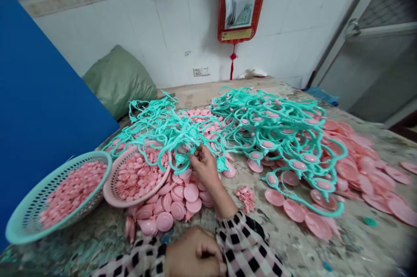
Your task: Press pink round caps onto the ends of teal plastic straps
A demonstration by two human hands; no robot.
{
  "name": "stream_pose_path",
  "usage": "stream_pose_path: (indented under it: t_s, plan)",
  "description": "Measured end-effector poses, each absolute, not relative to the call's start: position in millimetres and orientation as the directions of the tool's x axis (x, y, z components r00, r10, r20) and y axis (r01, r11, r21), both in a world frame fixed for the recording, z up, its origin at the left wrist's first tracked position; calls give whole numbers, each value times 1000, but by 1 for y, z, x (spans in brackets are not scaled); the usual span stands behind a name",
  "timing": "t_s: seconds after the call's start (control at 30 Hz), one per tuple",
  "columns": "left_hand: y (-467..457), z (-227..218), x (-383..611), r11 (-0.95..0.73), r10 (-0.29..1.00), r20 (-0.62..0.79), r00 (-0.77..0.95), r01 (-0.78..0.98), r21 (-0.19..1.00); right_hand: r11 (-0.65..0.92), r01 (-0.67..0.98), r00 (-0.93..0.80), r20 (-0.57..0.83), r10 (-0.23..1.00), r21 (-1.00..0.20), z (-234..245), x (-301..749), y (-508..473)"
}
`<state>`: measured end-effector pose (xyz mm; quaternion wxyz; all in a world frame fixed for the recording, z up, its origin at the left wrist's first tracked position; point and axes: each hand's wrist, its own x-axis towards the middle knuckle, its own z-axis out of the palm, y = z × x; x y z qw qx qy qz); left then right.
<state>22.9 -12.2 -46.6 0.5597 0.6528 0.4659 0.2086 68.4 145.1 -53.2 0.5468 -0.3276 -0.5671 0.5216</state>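
My right hand (203,164) reaches forward with thumb and fingers pinched on a teal toy stethoscope tube (193,133) at the front of a tangled teal pile. Close to my body, my left hand (195,253) is curled closed; whatever it may hold is hidden. Pink round discs (178,209) lie in a heap between my hands and the pile. Left of my right hand stands a pink basket (112,199) of small pink pieces, with some teal tubes hanging over its rim. A few small pink caps (245,196) lie right of my right wrist.
A teal basket (19,227) of small pink parts stands far left, beside a blue panel (42,77). Teal stethoscopes with pink ovals (276,125) pile up at right, near larger pink discs (352,168). A green sack (120,79) rests against the wall.
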Motion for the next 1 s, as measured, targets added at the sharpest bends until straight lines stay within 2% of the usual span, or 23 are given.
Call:
stream_pose_path:
  t_s: [0.03, 0.1, 0.17, 0.27, 0.37, 0.43, 0.53, 0.6, 0.67, 0.7, 0.8, 1.0]
  plan:
    - [-15, -38, 17, 30, 842, -216, 495, 357, 934, 241, -205, -196, 281, 939, -949, -52, 69, 144]
    - [-20, -15, 2, 22, 905, -174, 389, 365, 931, 238, -219, -210, 284, 935, -946, -50, 69, 143]
    - [-21, 13, -15, -17, 894, -152, 422, 369, 929, 228, -234, -215, 279, 936, -945, -48, 70, 143]
    - [-13, 51, -41, -57, 944, -68, 322, 362, 931, 203, -257, -207, 259, 943, -945, -47, 70, 143]
    - [7, 72, -61, 7, 995, -39, 92, 321, 947, 176, -285, -208, 240, 948, -942, -46, 70, 143]
    - [27, 76, -69, -22, 995, 50, -84, 304, 953, 158, -307, -218, 231, 948, -939, -47, 69, 142]
    - [62, 72, -75, -70, 964, 174, -200, 442, 894, 130, -348, -243, 223, 944, -929, -47, 69, 143]
    - [86, 70, -78, -148, 944, 302, -134, 645, 750, 114, -375, -262, 223, 939, -920, -46, 70, 143]
    - [107, 68, -80, -332, 887, 449, 108, 826, 455, 99, -398, -282, 225, 933, -912, -44, 72, 143]
    - [117, 68, -81, -394, 862, 450, 232, 866, 309, 93, -408, -291, 226, 930, -908, -44, 72, 143]
    - [137, 67, -81, -463, 847, 378, 373, 868, 182, 77, -433, -306, 227, 925, -898, -43, 74, 143]
    - [153, 66, -80, -459, 856, 301, 420, 885, 72, 64, -461, -273, 209, 939, -885, -45, 73, 142]
